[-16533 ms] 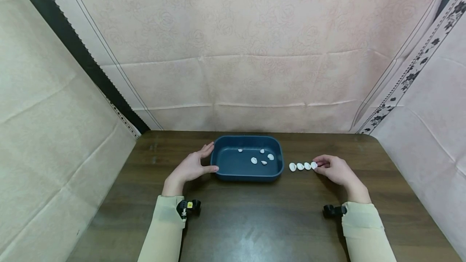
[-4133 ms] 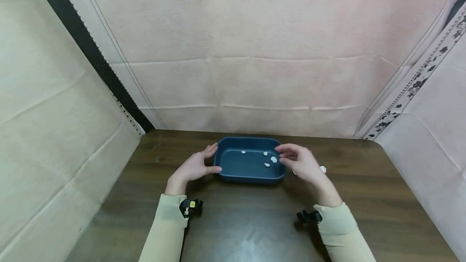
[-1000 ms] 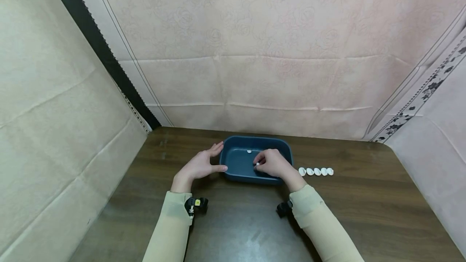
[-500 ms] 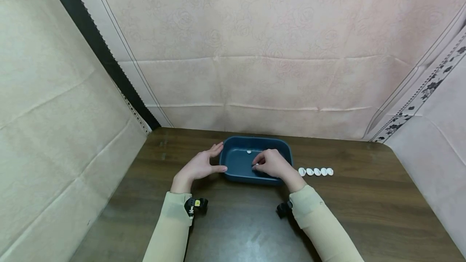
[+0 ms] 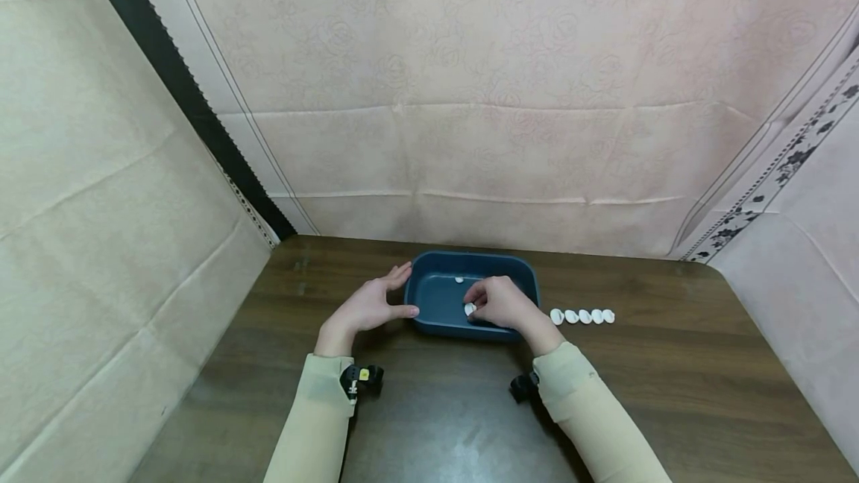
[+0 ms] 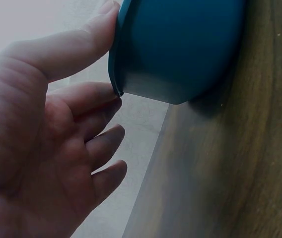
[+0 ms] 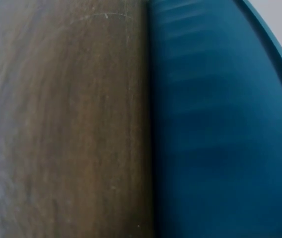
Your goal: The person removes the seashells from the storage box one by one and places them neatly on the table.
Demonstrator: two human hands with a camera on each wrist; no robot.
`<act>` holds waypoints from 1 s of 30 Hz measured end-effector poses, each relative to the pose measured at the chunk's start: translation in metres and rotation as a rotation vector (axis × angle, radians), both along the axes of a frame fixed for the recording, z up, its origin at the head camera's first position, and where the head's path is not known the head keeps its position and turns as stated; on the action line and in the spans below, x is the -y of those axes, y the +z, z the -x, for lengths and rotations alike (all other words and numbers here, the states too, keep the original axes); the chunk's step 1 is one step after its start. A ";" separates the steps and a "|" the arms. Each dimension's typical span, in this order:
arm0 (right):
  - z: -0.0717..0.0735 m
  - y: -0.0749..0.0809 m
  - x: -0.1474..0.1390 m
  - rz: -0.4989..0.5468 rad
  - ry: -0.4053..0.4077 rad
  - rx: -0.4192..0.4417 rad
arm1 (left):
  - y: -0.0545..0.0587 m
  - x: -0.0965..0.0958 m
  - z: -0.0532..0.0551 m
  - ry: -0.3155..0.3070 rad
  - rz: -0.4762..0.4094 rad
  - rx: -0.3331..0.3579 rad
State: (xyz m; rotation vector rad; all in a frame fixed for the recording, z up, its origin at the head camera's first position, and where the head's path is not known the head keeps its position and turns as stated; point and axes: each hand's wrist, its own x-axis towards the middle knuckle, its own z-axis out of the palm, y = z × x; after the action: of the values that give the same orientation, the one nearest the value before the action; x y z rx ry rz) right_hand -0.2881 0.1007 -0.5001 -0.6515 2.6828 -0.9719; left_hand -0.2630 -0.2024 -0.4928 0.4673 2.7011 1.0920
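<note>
A dark blue rectangular tray (image 5: 443, 328) stands on the wooden table. My left hand (image 5: 370, 305) touches its left end, thumb and forefinger extended and spread along the rim; in the left wrist view the other fingers (image 6: 107, 146) hang free beside the tray. Inside the tray, my right hand (image 5: 502, 302) pinches a small white shell (image 5: 470, 309) between thumb and fingers. Another white shell (image 5: 459, 279) lies near the tray's back wall. Anything under the right hand is hidden. The right wrist view shows only the tray's outer wall (image 7: 215, 119) and the table.
To the right of the tray, several white shells (image 5: 585, 317) lie on the table (image 5: 429, 408) in a straight, close row. Pale cloth (image 5: 483, 133) hangs behind the table and at both sides.
Earlier, the right hand was at the row, which has grown longer, while the tray shows fewer shells. In the last second it stays in the tray; the pinched shell now shows more fully.
</note>
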 end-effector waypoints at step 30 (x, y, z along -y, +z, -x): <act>-0.007 0.008 -0.032 0.356 -0.137 -0.210 | -0.002 0.001 -0.001 -0.003 0.002 -0.001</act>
State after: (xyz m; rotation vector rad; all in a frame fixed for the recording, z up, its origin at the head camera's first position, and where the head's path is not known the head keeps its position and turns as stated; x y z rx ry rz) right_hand -0.2808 0.1325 -0.4918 -0.6747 2.7870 -1.5191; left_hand -0.2617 -0.2031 -0.4951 0.4707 2.7014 1.0882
